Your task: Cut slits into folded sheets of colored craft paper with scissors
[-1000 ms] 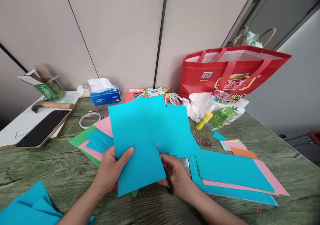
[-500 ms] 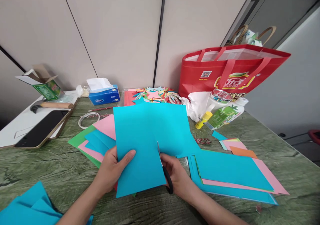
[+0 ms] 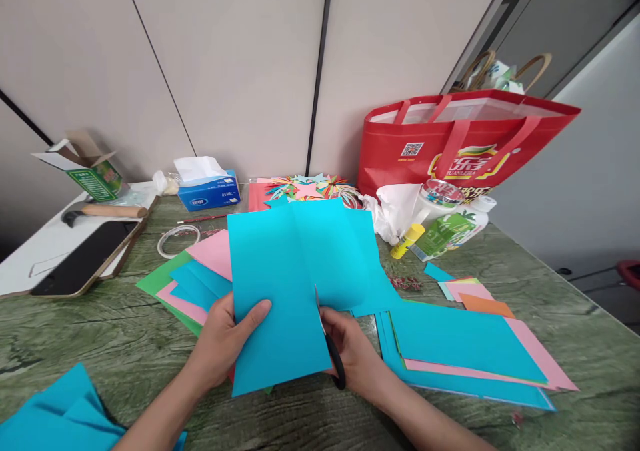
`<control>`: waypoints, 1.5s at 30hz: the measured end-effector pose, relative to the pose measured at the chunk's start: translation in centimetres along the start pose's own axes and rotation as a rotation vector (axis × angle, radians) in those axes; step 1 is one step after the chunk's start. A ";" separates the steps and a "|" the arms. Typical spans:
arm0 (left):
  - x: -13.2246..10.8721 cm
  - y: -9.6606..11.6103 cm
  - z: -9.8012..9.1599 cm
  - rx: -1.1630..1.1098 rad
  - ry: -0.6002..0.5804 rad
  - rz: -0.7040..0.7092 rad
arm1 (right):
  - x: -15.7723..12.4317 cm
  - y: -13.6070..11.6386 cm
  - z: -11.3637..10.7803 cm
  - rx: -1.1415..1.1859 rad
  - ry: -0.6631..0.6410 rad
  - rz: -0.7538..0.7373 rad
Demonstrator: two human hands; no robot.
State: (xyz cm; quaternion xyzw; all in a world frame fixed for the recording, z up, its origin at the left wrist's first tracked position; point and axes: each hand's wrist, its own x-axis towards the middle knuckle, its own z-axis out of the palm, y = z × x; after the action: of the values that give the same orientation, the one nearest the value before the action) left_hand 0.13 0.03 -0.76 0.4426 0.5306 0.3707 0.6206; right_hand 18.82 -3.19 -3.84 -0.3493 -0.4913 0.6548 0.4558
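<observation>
Gripping blue sheet (image 3: 295,284), left hand (image 3: 220,344); scissors (image 3: 339,369), right hand (image 3: 357,354).

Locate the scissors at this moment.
Head view, low centre: the scissors are in the right hand, blade tip in a cut in the blue paper sheet that the left hand grips, over the green table.

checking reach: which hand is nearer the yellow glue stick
Right. The right hand, holding scissors, sits nearer the camera and left of the glue stick; the left hand, gripping the blue sheet, is farther left.
</observation>
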 end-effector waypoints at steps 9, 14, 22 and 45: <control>-0.1 -0.1 0.0 0.008 0.005 0.007 | 0.2 0.3 0.3 0.097 0.035 -0.013; -0.1 -0.3 0.0 0.021 0.008 0.008 | 0.3 0.3 0.4 0.140 0.041 -0.017; -0.2 0.1 0.2 0.010 -0.005 0.009 | 0.2 0.3 0.4 0.171 0.069 -0.010; 0.0 0.3 0.2 0.000 -0.028 -0.024 | 0.2 0.5 0.6 0.116 0.104 0.012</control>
State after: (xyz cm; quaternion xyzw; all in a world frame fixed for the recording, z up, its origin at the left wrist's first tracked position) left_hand 0.37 0.06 -0.50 0.4414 0.5271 0.3571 0.6323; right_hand 18.07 -3.22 -4.13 -0.3586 -0.4260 0.6660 0.4964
